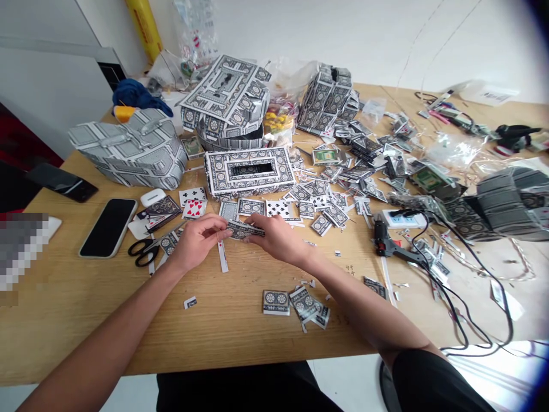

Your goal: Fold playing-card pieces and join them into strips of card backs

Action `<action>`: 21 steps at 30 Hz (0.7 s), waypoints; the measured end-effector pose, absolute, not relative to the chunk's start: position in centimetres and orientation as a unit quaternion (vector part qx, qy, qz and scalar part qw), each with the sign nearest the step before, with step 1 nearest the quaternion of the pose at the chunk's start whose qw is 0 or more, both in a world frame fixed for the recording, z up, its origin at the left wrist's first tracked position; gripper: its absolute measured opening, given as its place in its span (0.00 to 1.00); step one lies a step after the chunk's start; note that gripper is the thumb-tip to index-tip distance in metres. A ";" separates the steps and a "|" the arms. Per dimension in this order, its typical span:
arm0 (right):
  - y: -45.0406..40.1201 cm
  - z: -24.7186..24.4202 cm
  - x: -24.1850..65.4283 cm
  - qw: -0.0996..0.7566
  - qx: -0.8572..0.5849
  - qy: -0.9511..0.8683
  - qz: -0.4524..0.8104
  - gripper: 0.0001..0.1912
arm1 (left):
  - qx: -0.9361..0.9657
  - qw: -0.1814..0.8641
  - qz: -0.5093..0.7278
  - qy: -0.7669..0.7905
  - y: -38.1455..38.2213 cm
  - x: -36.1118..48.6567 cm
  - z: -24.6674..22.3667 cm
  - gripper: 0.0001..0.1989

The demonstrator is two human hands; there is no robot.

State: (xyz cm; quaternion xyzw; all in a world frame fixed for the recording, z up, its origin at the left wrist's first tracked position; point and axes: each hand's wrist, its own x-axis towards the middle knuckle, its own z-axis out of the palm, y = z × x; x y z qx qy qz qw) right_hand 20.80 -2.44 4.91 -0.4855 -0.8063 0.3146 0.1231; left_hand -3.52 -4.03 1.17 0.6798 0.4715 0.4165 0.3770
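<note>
A small folded playing-card piece [241, 230] with a dark patterned back is held level over the wooden table [231, 337]. My left hand [199, 241] pinches its left end, and my right hand [274, 237] grips its right end. Just beyond the hands lie flat cards, among them a spades or clubs card [278, 209] and a hearts card [194, 209]. Behind them stands a rectangular box made of folded cards [249, 171] with a slot in its top. Nearer the front edge, a small stack of folded cards [275, 302] sits beside several loose folded pieces [305, 304].
Black scissors [144, 252], a phone [108, 228] and a white earphone case [153, 197] lie at the left. Woven card baskets [132, 150] stand at the back. On the right are a glue gun [397, 247] with black cables, a power strip [403, 218] and heaps of folded cards [364, 146].
</note>
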 end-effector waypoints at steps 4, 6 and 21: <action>-2.4 4.9 20.8 0.116 -0.488 -0.812 0.298 0.18 | 0.678 0.371 0.418 0.477 -4.2 -3.5 0.9 0.13; -2.4 5.0 20.9 0.109 -0.479 -0.820 0.293 0.18 | 0.682 0.373 0.409 0.478 -4.2 -3.6 0.9 0.12; -2.3 5.9 21.0 0.070 -0.459 -0.839 0.282 0.09 | 0.618 0.427 0.436 0.495 -4.5 -3.5 0.3 0.14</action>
